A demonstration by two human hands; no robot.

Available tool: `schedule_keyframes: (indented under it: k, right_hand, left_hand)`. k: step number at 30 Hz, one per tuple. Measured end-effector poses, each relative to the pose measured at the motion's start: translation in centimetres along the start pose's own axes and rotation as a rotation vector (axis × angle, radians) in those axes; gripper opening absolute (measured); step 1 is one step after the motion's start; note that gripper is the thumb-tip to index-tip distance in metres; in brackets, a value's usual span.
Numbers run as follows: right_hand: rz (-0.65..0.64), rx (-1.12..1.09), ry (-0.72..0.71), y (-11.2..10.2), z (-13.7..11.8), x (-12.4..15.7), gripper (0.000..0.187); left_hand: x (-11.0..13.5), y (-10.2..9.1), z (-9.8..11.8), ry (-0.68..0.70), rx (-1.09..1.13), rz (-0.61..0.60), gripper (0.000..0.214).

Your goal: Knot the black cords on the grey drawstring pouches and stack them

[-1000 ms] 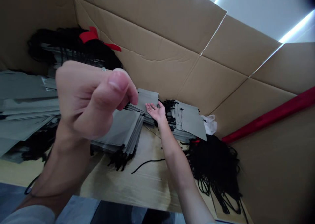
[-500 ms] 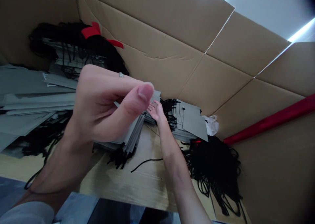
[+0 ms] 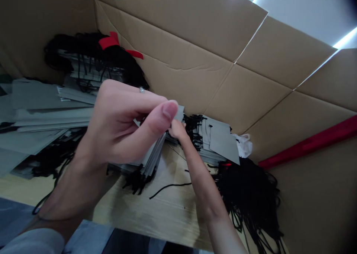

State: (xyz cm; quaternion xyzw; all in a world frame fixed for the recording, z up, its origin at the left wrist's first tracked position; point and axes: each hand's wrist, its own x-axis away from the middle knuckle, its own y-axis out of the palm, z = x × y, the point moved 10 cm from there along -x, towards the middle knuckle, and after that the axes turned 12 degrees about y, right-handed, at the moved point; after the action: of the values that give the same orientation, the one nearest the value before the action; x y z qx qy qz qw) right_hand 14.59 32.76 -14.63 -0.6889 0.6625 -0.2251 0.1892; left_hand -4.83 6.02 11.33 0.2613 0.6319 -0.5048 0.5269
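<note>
My left hand (image 3: 122, 131) hangs close to the camera, its fingers curled and the thumb pressed toward the fingertips; a ring shows on one finger, and what the pinch holds is hidden. My right hand (image 3: 177, 129) reaches far ahead to a stack of grey paper bags (image 3: 174, 116) against the cardboard wall. Its fingers are partly covered by my left thumb, so their state is unclear. Another grey bag stack with black cord handles (image 3: 147, 161) lies under my left hand.
Tall cardboard walls (image 3: 200, 27) enclose the place. More grey bag stacks lie at left (image 3: 36, 112) and right (image 3: 220, 142). Heaps of black cords (image 3: 251, 190) sit at right, a red ribbon (image 3: 111, 42) on a far pile, a red bar (image 3: 306, 142) along the right wall.
My left hand moved right and a little down, its thumb now covering my right hand's fingers. My right hand went from palm-up and spread to reaching into the far bag stack.
</note>
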Motion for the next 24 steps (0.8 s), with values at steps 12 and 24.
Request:
schedule_keyframes:
  k: [12, 24]
  right_hand:
    - [0.486, -0.02, -0.191, -8.6, -4.5, 5.6, 0.032]
    - [0.581, -0.317, -0.363, -20.5, -4.7, 18.1, 0.059]
  left_hand:
    - [4.1, 7.7, -6.6, -0.485, -0.068, -0.732, 0.071]
    - [4.1, 13.9, -9.6, -0.669, 0.646, -0.362, 0.105]
